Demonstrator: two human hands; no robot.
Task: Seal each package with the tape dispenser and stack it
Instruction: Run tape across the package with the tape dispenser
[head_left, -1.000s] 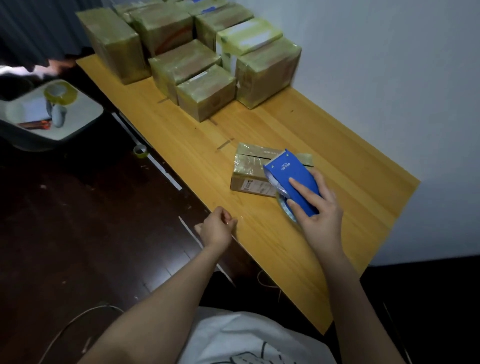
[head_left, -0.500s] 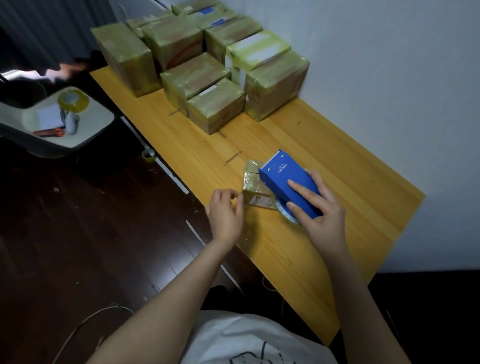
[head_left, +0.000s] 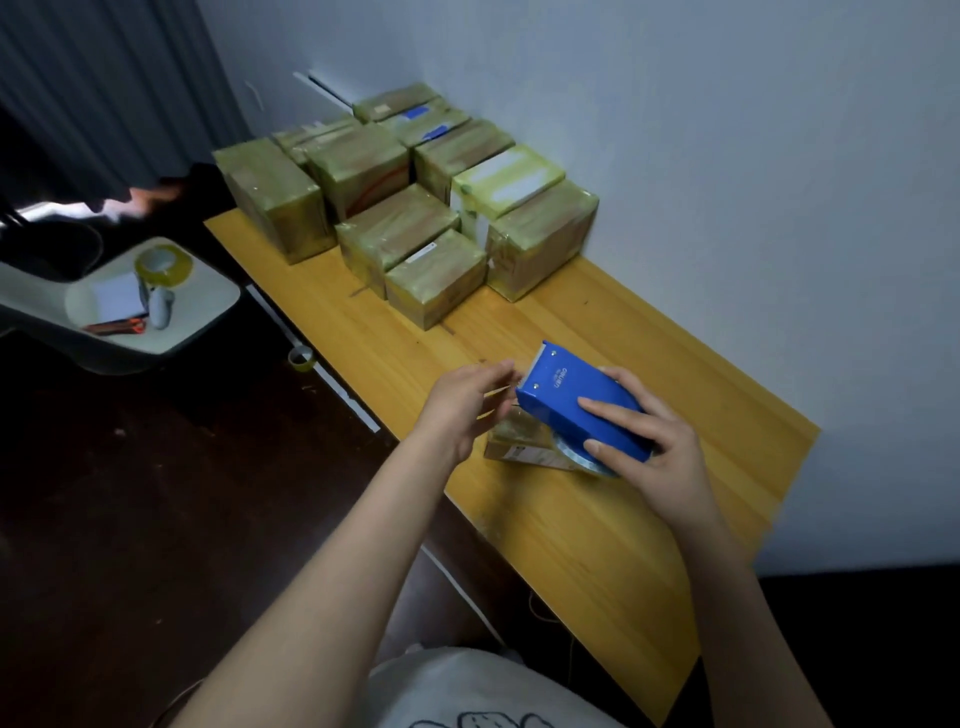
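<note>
**A wooden table (head_left: 597, 530) by a pale wall (head_left: 727, 156), and a tape dispenser (head_left: 571, 395) held over one package (head_left: 511, 449)**

The yellow table ran along the wall, with dark floor (head_left: 156, 519) on its open side and a grey curtain (head_left: 104, 78) at the far left. At the far end of the table, against the wall, stood the sealed packages (head_left: 415, 223). They were a close cluster of boxes wrapped in greenish-brown tape, some stacked on others.

Nearer the person, close to the table's floor-side edge and well apart from that cluster, lay the package. It was small and flat, and only its near corner and printed side showed, because the blue dispenser was over it. The right hand (head_left: 654, 447) gripped the dispenser from behind, fingers curled over the blue cover and thumb on the far side. The roll of clear tape (head_left: 576, 460) showed below the cover. Whether the dispenser rested on the package or was held just above it could not be told.

The left hand (head_left: 462, 400) was raised just beside the dispenser's front, blade end, with its fingertips (head_left: 506, 371) drawn together there. That spot was blurred, so it could not be told whether they pinched the tape end or only touched it. The two hands were close but not touching.

Left of the table stood a white seat (head_left: 202, 312) holding a yellowish tape roll (head_left: 163, 265) and a few small items. A smaller roll (head_left: 301, 357) lay on the floor near the table's edge. A white shirt (head_left: 467, 691) filled the bottom of the view.
</note>
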